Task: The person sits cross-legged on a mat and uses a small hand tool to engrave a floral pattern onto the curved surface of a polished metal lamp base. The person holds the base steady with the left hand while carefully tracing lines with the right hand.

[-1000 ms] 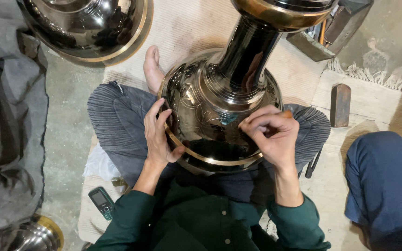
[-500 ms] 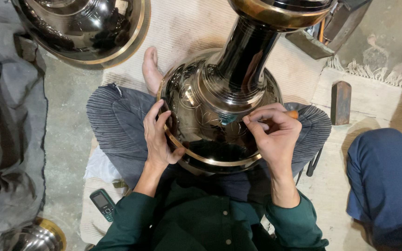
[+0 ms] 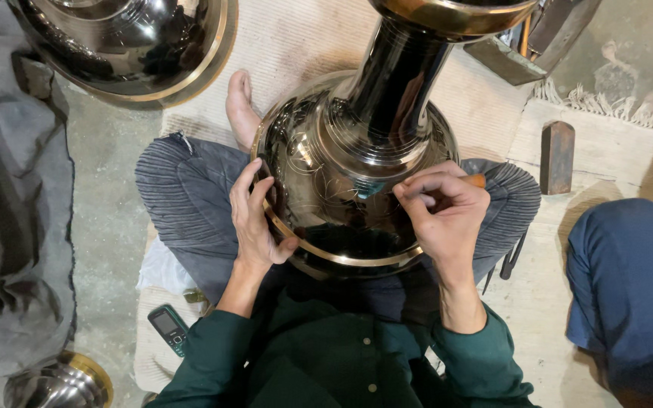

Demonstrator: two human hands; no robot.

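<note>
A large dark polished metal vase (image 3: 357,159) with a brass rim and fine engraved lines rests on my crossed legs, its neck pointing away from me. My left hand (image 3: 257,219) lies flat against the vase's left side, fingers spread on the brass band. My right hand (image 3: 441,211) is closed around a small engraving tool with an orange handle (image 3: 476,181), its tip pressed to the vase's lower body.
A second big metal vessel (image 3: 122,45) lies at top left, another (image 3: 58,381) at bottom left. A mobile phone (image 3: 168,327) sits on the mat by my left knee. A wooden block (image 3: 557,155) and another person's blue-clad knee (image 3: 629,279) are at right.
My right hand has shifted slightly rightward along the vase's body with the tool. The left hand stays in place on the side.
</note>
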